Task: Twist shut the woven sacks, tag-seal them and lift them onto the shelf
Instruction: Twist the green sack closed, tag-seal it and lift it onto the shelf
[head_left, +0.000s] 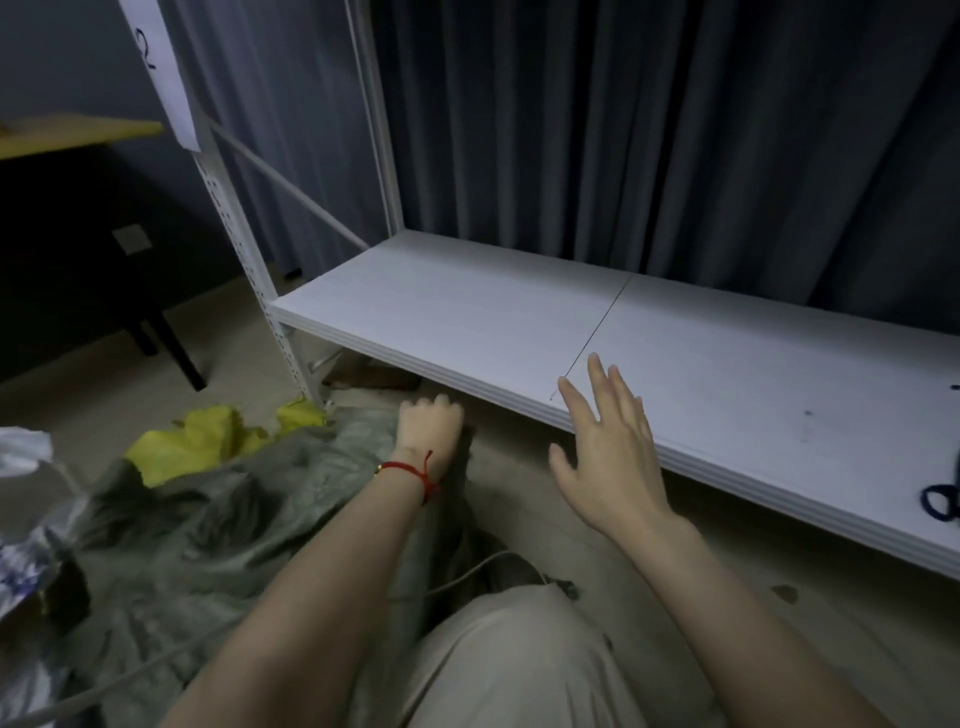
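Observation:
A grey-green woven sack (208, 525) lies crumpled on the floor at lower left. My left hand (428, 423), with a red string bracelet on the wrist, is closed around the sack's top edge just below the shelf front. My right hand (605, 447) hovers open, fingers spread, over the front edge of the white shelf board (467, 312), holding nothing. A yellow sack (200, 441) lies partly under the grey-green one, near the shelf's post.
The white perforated shelf post (244, 260) stands at left with a paper label. Dark scissors handles (943, 499) rest at the shelf's right end. A white cord (467, 571) crosses the sack. White plastic (26, 499) lies at far left. Dark curtains hang behind; a yellow-topped table stands at left.

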